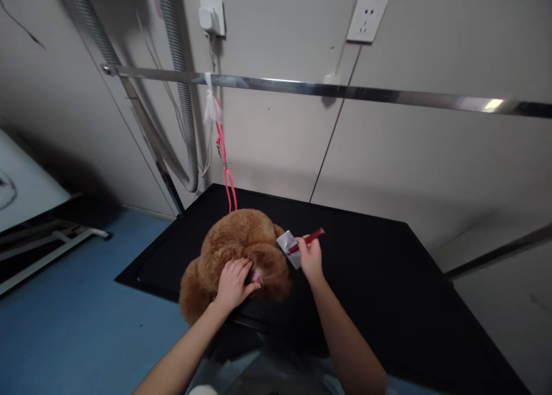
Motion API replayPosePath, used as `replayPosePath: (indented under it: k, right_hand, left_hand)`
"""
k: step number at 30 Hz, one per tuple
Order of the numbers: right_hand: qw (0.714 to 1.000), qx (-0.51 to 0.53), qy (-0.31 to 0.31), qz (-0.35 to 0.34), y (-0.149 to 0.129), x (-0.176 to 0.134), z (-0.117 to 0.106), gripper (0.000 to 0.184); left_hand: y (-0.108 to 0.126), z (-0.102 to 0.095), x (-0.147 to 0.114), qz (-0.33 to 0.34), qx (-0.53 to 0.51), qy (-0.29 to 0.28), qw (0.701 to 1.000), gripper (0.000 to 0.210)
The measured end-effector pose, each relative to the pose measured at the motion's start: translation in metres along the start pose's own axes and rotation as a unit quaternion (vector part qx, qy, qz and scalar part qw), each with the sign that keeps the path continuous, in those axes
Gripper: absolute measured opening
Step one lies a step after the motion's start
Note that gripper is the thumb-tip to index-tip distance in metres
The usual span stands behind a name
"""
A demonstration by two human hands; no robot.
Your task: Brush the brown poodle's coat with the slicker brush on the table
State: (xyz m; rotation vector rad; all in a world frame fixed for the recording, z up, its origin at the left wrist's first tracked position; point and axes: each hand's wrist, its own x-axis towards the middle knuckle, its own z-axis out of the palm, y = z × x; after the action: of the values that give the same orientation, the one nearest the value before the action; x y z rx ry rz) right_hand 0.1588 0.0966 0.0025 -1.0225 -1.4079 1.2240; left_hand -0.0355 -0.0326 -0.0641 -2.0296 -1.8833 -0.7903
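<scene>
A brown, curly-coated dog (224, 234) is on a black grooming table (366, 257); its face cannot be made out from here. My left hand (234, 281) presses into its coat, with fur between thumb and curled fingers. Beside that hand the fur is parted and a patch of pink skin (257, 275) shows. In my right hand (309, 257) is a slicker brush (306, 241) with a red handle and a pale, flat head. The brush head is close against the dog's right-hand side; whether its pins touch the coat cannot be seen.
A metal bar (276, 85) spans above the table, and a pink loop leash (224, 165) hangs from it behind the dog. Grey ribbed hoses (179, 56) run down the wall at left. A white-topped stand (26, 182) is on the blue floor (86, 326).
</scene>
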Motion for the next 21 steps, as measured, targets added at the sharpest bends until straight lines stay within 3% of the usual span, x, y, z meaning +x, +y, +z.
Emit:
replayPosePath:
  k: [1,3,5,8,10,12,13,16,18,19,21]
  right_hand:
    - [1.0,0.012,-0.01,-0.005,0.001,0.0,0.0,0.024]
    - [0.994,0.033,-0.106,0.016,0.006,-0.004,0.002,0.025]
    - [0.984,0.054,-0.159,0.057,0.012,-0.006,0.005,0.027]
    - [0.989,0.111,-0.07,0.07,0.022,-0.003,0.008,0.031]
    - [0.984,0.13,-0.093,0.083,0.03,-0.002,0.009,0.033]
    - [0.976,0.128,-0.144,0.103,0.039,-0.005,0.012,0.035]
    - [0.974,0.125,-0.151,0.11,0.044,-0.009,0.014,0.035]
    - [0.976,0.123,-0.139,0.111,0.055,-0.028,0.02,0.036]
    - [0.973,0.121,-0.164,0.105,0.058,-0.04,0.022,0.04]
    - [0.971,0.118,-0.18,0.1,0.057,-0.044,0.022,0.041]
    - [0.971,0.107,-0.195,0.091,0.053,-0.044,0.017,0.042]
  left_hand:
    - [0.001,0.002,-0.001,-0.009,-0.002,0.003,1.0,0.056]
    - [0.008,0.008,-0.005,-0.057,0.001,0.027,0.998,0.057]
    - [0.018,0.016,-0.008,-0.161,0.009,0.088,0.983,0.07]
    - [0.039,0.029,-0.013,-0.354,-0.021,0.19,0.915,0.103]
    - [0.053,0.038,-0.016,-0.451,-0.103,0.232,0.856,0.116]
    - [0.067,0.045,-0.016,-0.517,-0.255,0.247,0.779,0.106]
    - [0.074,0.049,-0.016,-0.542,-0.352,0.234,0.726,0.093]
    - [0.09,0.06,-0.011,-0.595,-0.595,0.143,0.52,0.055]
    - [0.097,0.067,-0.006,-0.608,-0.655,0.13,0.429,0.046]
    - [0.099,0.07,-0.002,-0.605,-0.666,0.147,0.41,0.043]
    - [0.101,0.074,0.003,-0.587,-0.66,0.191,0.429,0.039]
